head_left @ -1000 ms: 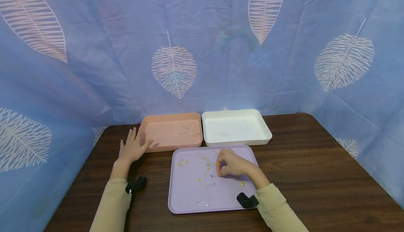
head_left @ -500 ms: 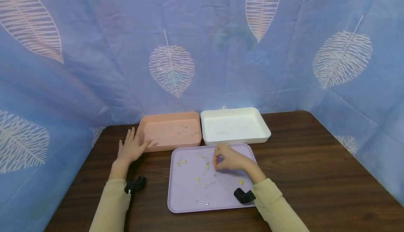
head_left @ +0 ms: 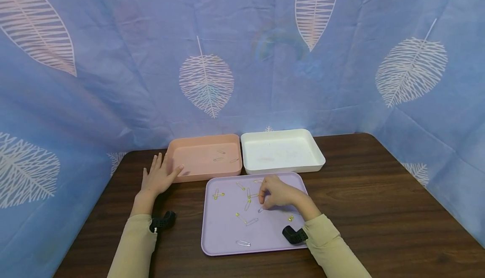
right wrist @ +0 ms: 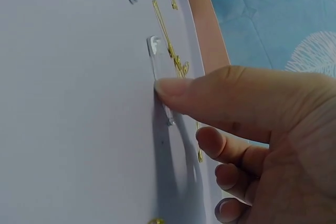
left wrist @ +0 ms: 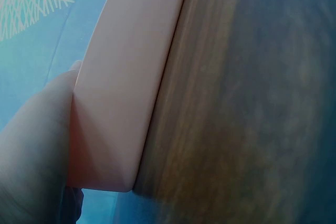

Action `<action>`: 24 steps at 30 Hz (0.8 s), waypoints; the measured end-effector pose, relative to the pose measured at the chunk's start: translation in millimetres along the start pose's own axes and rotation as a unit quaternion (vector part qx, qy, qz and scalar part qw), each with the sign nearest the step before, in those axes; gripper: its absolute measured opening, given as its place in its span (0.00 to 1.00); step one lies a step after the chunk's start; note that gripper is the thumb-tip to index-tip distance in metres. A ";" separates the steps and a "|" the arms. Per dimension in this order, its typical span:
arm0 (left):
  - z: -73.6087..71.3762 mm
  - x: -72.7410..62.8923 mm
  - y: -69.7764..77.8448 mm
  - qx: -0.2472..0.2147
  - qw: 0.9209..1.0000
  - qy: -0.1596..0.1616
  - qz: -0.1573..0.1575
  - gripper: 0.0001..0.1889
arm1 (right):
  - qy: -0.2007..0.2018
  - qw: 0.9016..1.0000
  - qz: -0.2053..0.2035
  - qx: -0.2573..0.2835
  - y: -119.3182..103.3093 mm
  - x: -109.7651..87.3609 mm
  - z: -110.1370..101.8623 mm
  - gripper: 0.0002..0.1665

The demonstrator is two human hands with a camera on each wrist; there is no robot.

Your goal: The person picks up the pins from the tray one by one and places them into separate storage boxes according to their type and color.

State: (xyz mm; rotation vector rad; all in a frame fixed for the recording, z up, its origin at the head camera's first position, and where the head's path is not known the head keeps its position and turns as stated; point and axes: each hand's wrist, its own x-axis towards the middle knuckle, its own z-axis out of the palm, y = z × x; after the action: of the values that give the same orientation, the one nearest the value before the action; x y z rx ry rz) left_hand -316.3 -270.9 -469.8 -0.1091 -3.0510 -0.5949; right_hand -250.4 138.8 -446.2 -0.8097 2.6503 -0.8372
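Observation:
My right hand (head_left: 278,193) reaches over the lilac tray (head_left: 223,236) with its fingers bent. In the right wrist view its thumb (right wrist: 178,92) overlaps a silver safety pin (right wrist: 153,45) lying on the tray, while the visible fingertips stand apart from the thumb. Whether the thumb presses the pin, I cannot tell. Gold safety pins (head_left: 248,205) lie close by, some overlapping. Two more silver safety pins, one at the middle (head_left: 251,221) and one near the front edge (head_left: 243,243), lie on the tray. My left hand (head_left: 157,179), fingers spread, rests against the pink tray's (head_left: 204,177) left end.
Several silver safety pins (head_left: 218,159) lie inside the pink tray. To its right stands a white tray (head_left: 284,170), behind the lilac one. All sit on a dark wooden table (head_left: 379,210), with a blue leaf-patterned cloth (head_left: 250,84) hanging behind. Each wrist wears a black camera.
My right hand first shifted up and left off the silver safety pin, then came back down to it. My left hand keeps its place on the pink tray.

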 end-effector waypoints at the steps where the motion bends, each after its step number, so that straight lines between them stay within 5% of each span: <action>1: 0.0 -0.1 0.0 0.000 1.000 0.000 0.000 0.52 | 0.000 1.000 0.000 -0.002 0.6 -0.2 0.1 0.09; 17: 0.5 -1.1 -0.2 -0.007 1.000 -0.001 -0.001 0.52 | -0.008 1.000 -0.012 -0.021 -0.5 -1.2 -0.9 0.08; 24: 0.0 -0.5 -0.1 -0.009 1.000 0.002 -0.001 0.52 | -0.004 0.999 -0.041 0.011 -2.7 3.0 -3.5 0.06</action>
State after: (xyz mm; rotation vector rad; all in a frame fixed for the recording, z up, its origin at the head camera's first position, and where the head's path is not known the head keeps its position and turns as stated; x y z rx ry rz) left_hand -315.8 -271.0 -469.9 -0.1036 -3.0422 -0.6214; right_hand -253.1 136.8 -442.0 -0.9204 2.6116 -0.8804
